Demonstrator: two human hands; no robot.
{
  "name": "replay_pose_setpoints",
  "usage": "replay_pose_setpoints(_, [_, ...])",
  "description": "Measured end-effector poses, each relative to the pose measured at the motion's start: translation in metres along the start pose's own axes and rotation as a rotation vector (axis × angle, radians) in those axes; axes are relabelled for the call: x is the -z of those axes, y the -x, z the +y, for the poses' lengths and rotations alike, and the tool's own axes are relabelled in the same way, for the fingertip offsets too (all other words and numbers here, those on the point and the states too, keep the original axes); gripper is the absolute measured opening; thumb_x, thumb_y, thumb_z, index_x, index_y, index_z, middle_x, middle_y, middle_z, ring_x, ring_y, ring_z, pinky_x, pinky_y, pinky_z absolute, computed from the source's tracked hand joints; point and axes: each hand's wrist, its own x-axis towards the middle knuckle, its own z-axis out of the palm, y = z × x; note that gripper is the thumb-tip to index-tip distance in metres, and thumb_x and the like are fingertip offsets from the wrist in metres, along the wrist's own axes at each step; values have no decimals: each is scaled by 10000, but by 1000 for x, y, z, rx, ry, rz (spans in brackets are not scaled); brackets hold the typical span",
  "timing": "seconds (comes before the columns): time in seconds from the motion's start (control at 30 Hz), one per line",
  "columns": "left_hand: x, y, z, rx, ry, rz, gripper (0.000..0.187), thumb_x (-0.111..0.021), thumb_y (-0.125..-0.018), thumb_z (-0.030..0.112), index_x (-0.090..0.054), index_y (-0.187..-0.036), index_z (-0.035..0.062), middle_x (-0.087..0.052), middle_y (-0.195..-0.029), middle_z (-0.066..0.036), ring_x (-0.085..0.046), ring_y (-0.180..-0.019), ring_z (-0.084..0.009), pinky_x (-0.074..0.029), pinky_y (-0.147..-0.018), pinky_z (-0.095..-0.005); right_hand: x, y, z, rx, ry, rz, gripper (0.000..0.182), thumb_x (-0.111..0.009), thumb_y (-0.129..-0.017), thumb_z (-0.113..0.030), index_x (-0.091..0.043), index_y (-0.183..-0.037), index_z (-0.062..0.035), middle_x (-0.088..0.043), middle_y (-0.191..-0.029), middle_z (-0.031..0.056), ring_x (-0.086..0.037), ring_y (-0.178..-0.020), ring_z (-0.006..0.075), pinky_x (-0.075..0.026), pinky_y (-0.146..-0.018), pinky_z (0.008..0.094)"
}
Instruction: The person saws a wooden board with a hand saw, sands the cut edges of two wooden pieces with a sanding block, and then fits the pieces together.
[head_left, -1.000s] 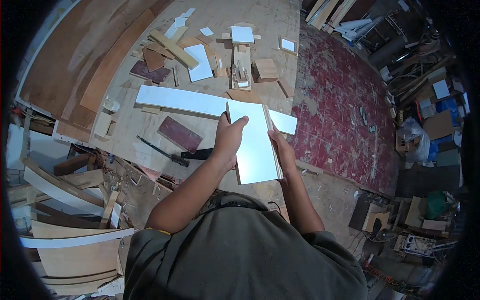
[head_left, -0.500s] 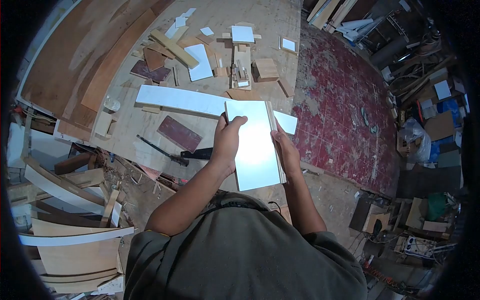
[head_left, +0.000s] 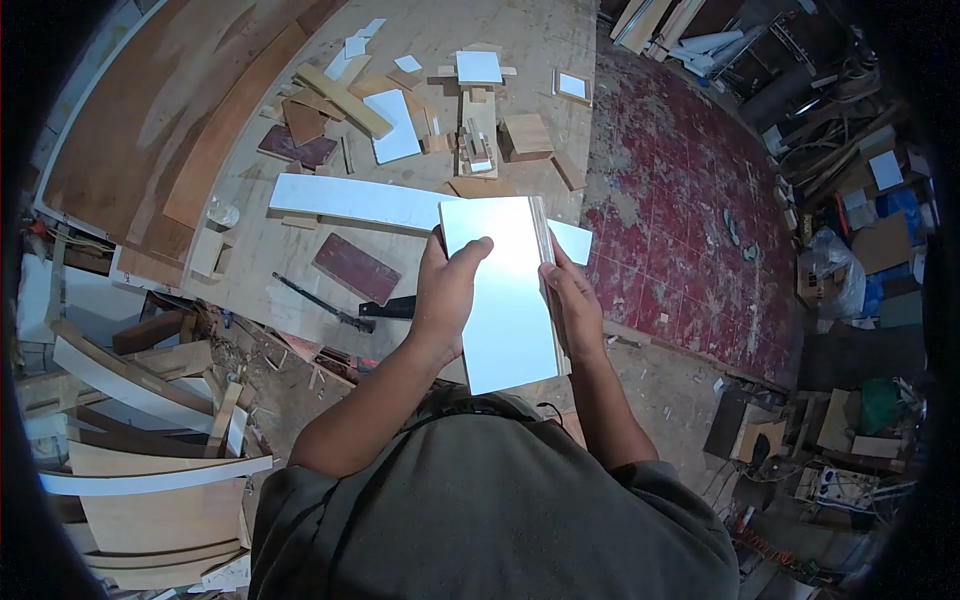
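Note:
Between both hands I hold a white-faced wooden board (head_left: 505,310), its layered edge showing on the right side. My left hand (head_left: 447,290) grips the left edge, with the thumb flat on the white face and the fingers hidden beneath. My right hand (head_left: 573,300) is closed around the right edge. Under the board, on the worktable (head_left: 260,270), a long white strip (head_left: 350,200) passes behind it. A dark red-brown block (head_left: 357,268) and a thin black-handled tool (head_left: 325,302) lie to the left of my hands.
Wood offcuts and small white pieces (head_left: 395,125) are scattered at the table's far side, beside a wooden block (head_left: 527,137). Curved wooden panels (head_left: 160,450) are stacked at lower left. A worn red floor (head_left: 685,210) lies right, with clutter (head_left: 870,230) beyond.
The held board has come slightly closer to my body and left, with its near end lower in view. Both hands keep their hold. The view has shifted a little.

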Motion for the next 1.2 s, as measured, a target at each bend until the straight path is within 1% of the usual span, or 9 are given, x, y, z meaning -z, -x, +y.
replay_pose_setpoints(0.17, [-8,16,8,-33,34,-41,413,-592,-937,99,-443,-1308,-4,-576,-1165,-112,-589,-1057,-180,-486,-917,-324,-1,14,-9,-7,-14,12,536,-515,-993,-61,-377,-1510,-26,-539,-1370,122,-560,-1117,122,-464,-943,247])
replay_pose_setpoints(0.37, [-18,38,14,-94,-19,-11,444,-587,-951,88,-419,-1354,4,-567,-1214,-112,-577,-1093,-175,-473,-947,-330,-2,30,-21,92,-21,-82,550,-520,-986,-27,-355,-1511,0,-471,-1462,145,-510,-1244,160,-425,-1029,284])
replay_pose_setpoints(0.5, [-21,41,6,-130,-63,6,448,-588,-951,87,-417,-1356,5,-565,-1218,-112,-574,-1100,-176,-472,-951,-331,6,33,-17,100,6,-98,554,-523,-987,-31,-349,-1511,7,-458,-1476,156,-492,-1276,169,-404,-1056,293])
replay_pose_setpoints(0.57, [-18,39,-1,-81,-65,23,451,-598,-948,97,-419,-1351,0,-563,-1224,-117,-574,-1106,-178,-473,-950,-330,11,35,-9,98,-16,-79,556,-527,-989,-38,-346,-1513,6,-450,-1481,152,-488,-1277,171,-392,-1067,300])
replay_pose_setpoints(0.73, [-19,47,-10,-97,-151,62,464,-620,-940,111,-420,-1342,-9,-561,-1227,-134,-581,-1099,-182,-486,-933,-327,21,44,-5,45,-36,-98,557,-536,-987,-41,-348,-1509,16,-474,-1425,110,-470,-1269,157,-366,-1081,296])
replay_pose_setpoints(0.9, [-23,60,-14,-120,-229,69,464,-649,-934,125,-428,-1314,-21,-573,-1195,-141,-600,-1060,-184,-508,-897,-325,23,54,-10,195,92,-151,577,-566,-961,-3,-366,-1502,19,-510,-1316,84,-472,-1206,137,-343,-1051,267])
replay_pose_setpoints(1.0, [-22,65,-18,-163,-249,116,467,-672,-929,145,-436,-1294,-26,-586,-1172,-139,-610,-1041,-186,-514,-885,-322,26,53,-3,180,77,-167,578,-580,-951,0,-390,-1497,1,-510,-1228,63,-462,-1147,124,-348,-1018,248])
replay_pose_setpoints(1.13, [-22,65,-21,-158,-235,121,484,-683,-926,164,-436,-1297,-24,-588,-1172,-143,-613,-1045,-193,-514,-885,-325,31,53,2,187,66,-163,571,-590,-946,-3,-418,-1490,-24,-480,-1190,46,-451,-1102,119,-360,-985,237])
replay_pose_setpoints(1.2, [-24,65,-22,-166,-237,115,486,-683,-926,165,-435,-1300,-22,-588,-1175,-146,-614,-1047,-196,-515,-885,-326,33,55,2,189,94,-163,579,-580,-961,-49,-371,-1496,28,-500,-1364,89,-449,-1278,157,-301,-1118,314])
